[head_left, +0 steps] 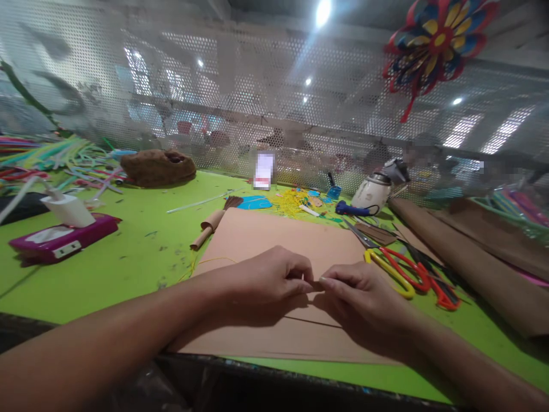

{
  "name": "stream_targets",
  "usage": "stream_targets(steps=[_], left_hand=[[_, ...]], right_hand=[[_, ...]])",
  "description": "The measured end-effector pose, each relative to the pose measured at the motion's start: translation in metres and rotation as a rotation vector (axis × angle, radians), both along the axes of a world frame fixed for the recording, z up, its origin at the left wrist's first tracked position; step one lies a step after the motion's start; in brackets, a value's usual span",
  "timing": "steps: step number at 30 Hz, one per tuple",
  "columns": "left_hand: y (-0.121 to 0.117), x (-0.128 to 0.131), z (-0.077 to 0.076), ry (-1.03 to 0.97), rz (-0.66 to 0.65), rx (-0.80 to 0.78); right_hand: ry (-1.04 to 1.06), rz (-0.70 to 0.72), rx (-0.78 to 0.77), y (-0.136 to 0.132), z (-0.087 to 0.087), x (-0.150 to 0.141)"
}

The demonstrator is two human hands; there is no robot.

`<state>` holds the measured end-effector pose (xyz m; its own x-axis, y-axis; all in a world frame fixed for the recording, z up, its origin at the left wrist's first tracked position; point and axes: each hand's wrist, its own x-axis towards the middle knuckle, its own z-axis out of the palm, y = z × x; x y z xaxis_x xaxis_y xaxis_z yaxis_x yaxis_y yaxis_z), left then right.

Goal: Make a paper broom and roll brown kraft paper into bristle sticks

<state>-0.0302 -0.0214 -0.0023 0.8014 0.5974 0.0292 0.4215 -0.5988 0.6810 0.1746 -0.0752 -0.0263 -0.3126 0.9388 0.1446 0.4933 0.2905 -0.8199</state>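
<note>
My left hand [274, 280] and my right hand [364, 294] are close together over a large tan sheet [274, 229] that looks like paper or foam. Thumb and fingertips of each are pinched on a short, thin brown strip [317, 285], most of it hidden by the fingers. Just below them, a narrow dark line, a strip or a slit, crosses the sheet. To the right of my right hand lie scissors with yellow and red handles [394, 274]. A thin yellow cord [214, 260] reaches the sheet near my left wrist.
A purple power strip [64, 237] with a white charger stands at left, near a brown lump [158, 167]. Behind the sheet are yellow scraps [295, 201], blue pieces [255, 202], a lit phone [263, 170] and a white pot [372, 191]. Brown rolls [467, 257] lie at right.
</note>
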Motion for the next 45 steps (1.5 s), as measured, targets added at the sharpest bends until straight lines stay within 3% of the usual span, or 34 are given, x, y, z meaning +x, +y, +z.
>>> stream_targets(steps=[7, 14, 22, 30, 38, 41, 45], left_hand=[[0.006, 0.000, -0.002, 0.019, -0.007, -0.005], [0.020, -0.001, -0.004, 0.027, -0.089, -0.281], [0.016, -0.001, 0.008, 0.043, -0.050, -0.129], [0.024, -0.003, -0.013, -0.153, -0.158, -0.592], [0.019, -0.002, -0.016, -0.320, -0.214, -1.045], [0.020, 0.000, -0.018, -0.317, -0.246, -1.080], [0.024, 0.001, -0.018, -0.249, -0.165, -0.966]], right_hand=[[0.113, 0.015, -0.169, 0.006, -0.007, 0.004], [0.174, -0.041, -0.184, 0.010, -0.007, 0.006], [0.691, 0.034, -0.468, 0.002, -0.013, 0.004], [0.674, 0.099, -0.539, 0.011, -0.017, 0.015], [0.770, 0.052, -0.506, 0.008, -0.011, 0.007], [0.757, 0.034, -0.489, 0.008, -0.008, 0.006], [0.711, 0.043, -0.497, 0.009, -0.007, 0.007]])
